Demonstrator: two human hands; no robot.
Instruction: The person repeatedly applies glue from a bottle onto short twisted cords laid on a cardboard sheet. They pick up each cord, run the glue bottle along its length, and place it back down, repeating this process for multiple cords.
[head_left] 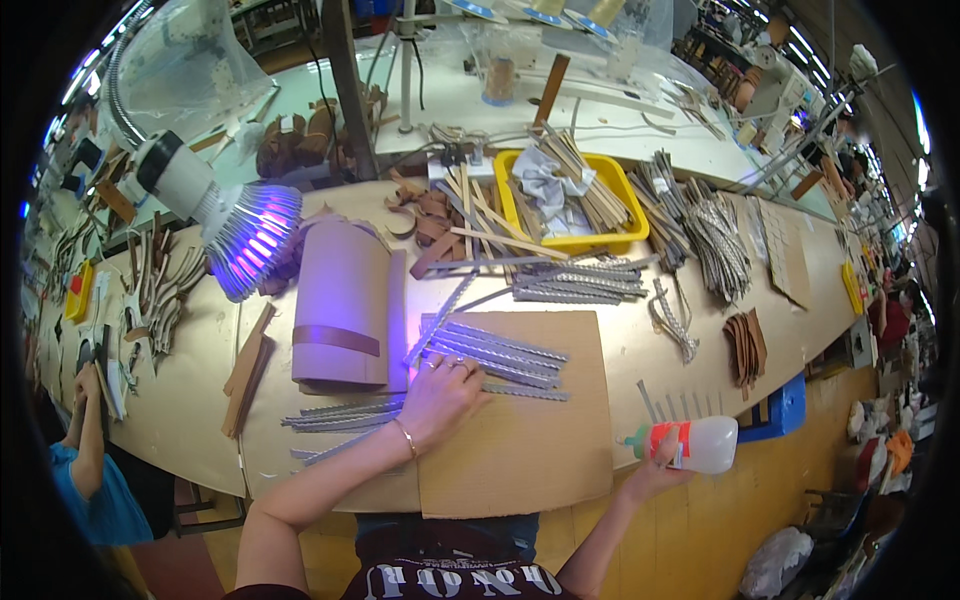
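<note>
My left hand (442, 402) rests on the cardboard sheet (520, 460), its fingers bent down onto a row of grey braided strips (500, 352). One grey strip (525, 391) runs out to the right from beneath the fingers; the fingertips themselves are partly hidden. Left of the wrist lies another bundle of grey strips (345, 415). My right hand (655, 478) is wrapped round a whitish squeeze bottle (712, 446) with a red label and a green cap. That bottle is tilted sideways over the table's front edge, its nozzle toward the left.
Behind my left hand stands a rolled brown sheet (340, 290) under a lit lamp (245, 235). A yellow tray (637, 215) holds strips and a cloth. Grey braided bundles (722, 250) and brown strips (745, 348) lie rightward. A co-worker's arm (88, 440) shows at far left.
</note>
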